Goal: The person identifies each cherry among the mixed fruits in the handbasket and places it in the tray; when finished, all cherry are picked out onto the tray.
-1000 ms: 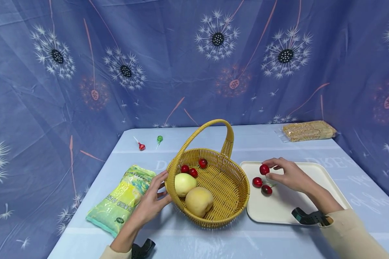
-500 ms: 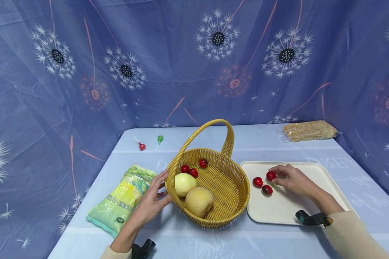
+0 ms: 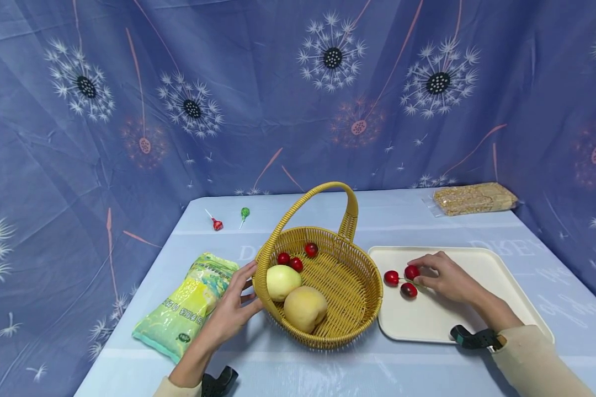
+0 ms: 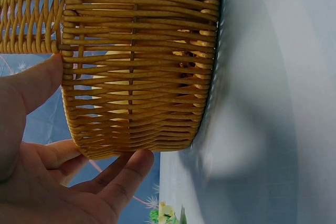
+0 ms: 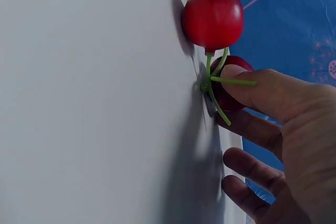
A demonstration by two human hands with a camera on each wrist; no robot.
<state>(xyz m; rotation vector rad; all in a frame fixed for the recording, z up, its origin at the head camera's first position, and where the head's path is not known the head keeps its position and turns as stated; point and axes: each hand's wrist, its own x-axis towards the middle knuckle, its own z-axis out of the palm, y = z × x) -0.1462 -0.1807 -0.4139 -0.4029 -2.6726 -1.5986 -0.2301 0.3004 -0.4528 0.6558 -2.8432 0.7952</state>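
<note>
Left hand (image 3: 230,311) relaxed against basket (image 3: 357,309); right hand (image 3: 444,278) pinching cherry (image 3: 411,272); bag (image 3: 189,303) print unreadable.

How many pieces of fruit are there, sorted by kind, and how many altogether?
Cherries in the basket: 3
Cherries on the tray: 3
Pale green fruit: 1
Yellow peach: 1
Total: 8
</note>
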